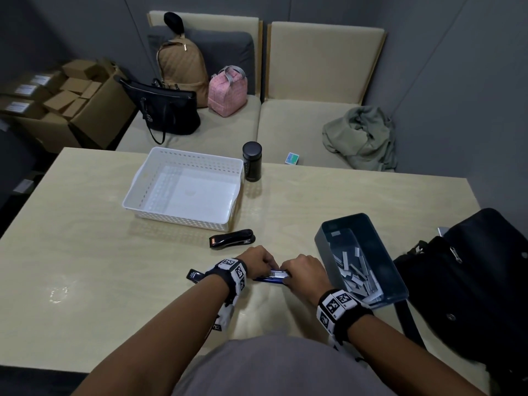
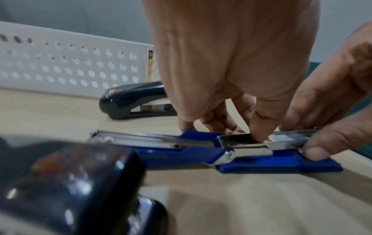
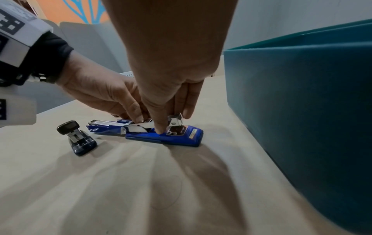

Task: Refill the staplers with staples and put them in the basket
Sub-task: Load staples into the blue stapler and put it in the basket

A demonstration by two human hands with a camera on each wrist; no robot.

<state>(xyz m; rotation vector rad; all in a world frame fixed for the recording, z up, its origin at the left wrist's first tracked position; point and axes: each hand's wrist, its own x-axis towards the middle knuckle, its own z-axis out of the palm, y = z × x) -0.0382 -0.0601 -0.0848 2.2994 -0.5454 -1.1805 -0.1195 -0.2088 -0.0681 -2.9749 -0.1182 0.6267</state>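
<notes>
Each bare forearm ends in a black wristband (image 1: 347,312) carrying white blocks printed with black square-patterned markers (image 1: 238,271); a grey shirt (image 1: 285,367) covers the torso.

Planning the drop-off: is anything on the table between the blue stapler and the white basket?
Partly. The black stapler lies on the table just in front of the basket, roughly between it and the blue stapler that both hands work on. Lifting over it clears the way; the basket's inside looks empty.
</notes>
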